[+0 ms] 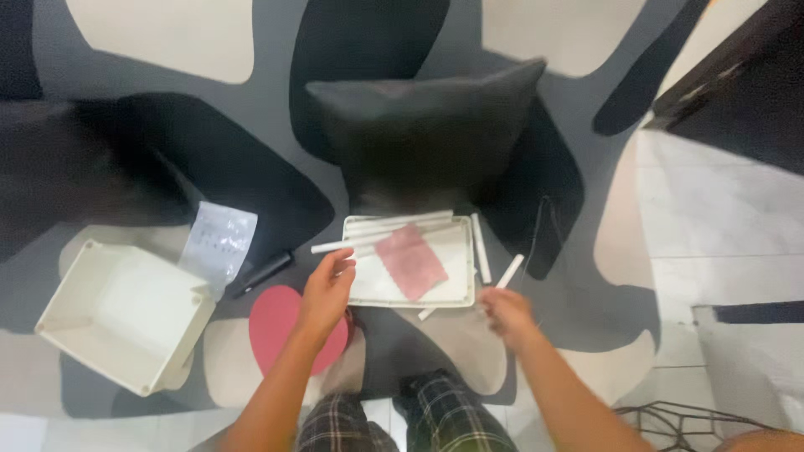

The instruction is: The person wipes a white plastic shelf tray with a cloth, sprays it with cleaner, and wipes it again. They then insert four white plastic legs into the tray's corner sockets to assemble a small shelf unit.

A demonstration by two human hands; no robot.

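Note:
A white rectangular tray (456, 289) lies on the patterned rug in front of me. A pink cloth (410, 261) and several white rods (400, 223) rest on it. My left hand (325, 293) touches the tray's left edge, its fingers pinching the end of a white rod (339, 247) that lies across the tray. My right hand (506, 311) is closed around another white rod (509, 271), which sticks up and away just off the tray's right corner. One more white rod (481, 248) lies beside the tray's right edge.
An open white box (124, 311) sits at left, with a clear plastic bag (219, 241) and a black marker (263, 273) beside it. A red heart-shaped piece (273, 325) lies under my left arm. A dark cushion (423, 134) lies beyond the tray. A wire basket (687, 418) is at bottom right.

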